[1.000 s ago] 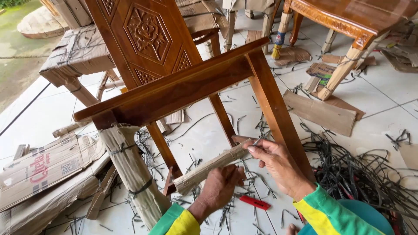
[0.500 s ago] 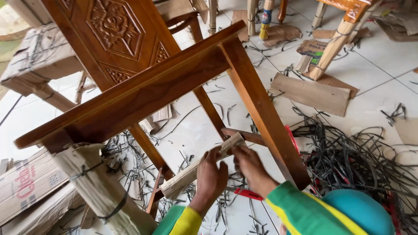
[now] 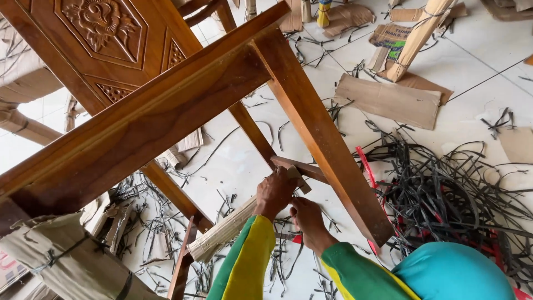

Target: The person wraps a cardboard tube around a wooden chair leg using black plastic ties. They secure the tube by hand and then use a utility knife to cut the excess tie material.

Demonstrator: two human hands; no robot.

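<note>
A brown wooden chair leans tilted over the floor, with its seat rail, carved back panel and bare leg in view. A low stretcher bar runs into that leg. A strip of corrugated cardboard wrap lies along the bar. My left hand is closed over the wrap's upper end, close to the leg. Just below it, my right hand has its fingers curled against the same end. Both sleeves are green and yellow.
Another chair leg at lower left is wrapped in cardboard and tied. Black strap offcuts lie heaped at the right, and more are scattered on the white tiles. A flat cardboard piece, a red tool and a turquoise rounded shape are nearby.
The view has closed in on the chair. Both hands have moved up along the cardboard wrap towards the leg, and my right hand has dropped from the wrap's tip to just under my left.
</note>
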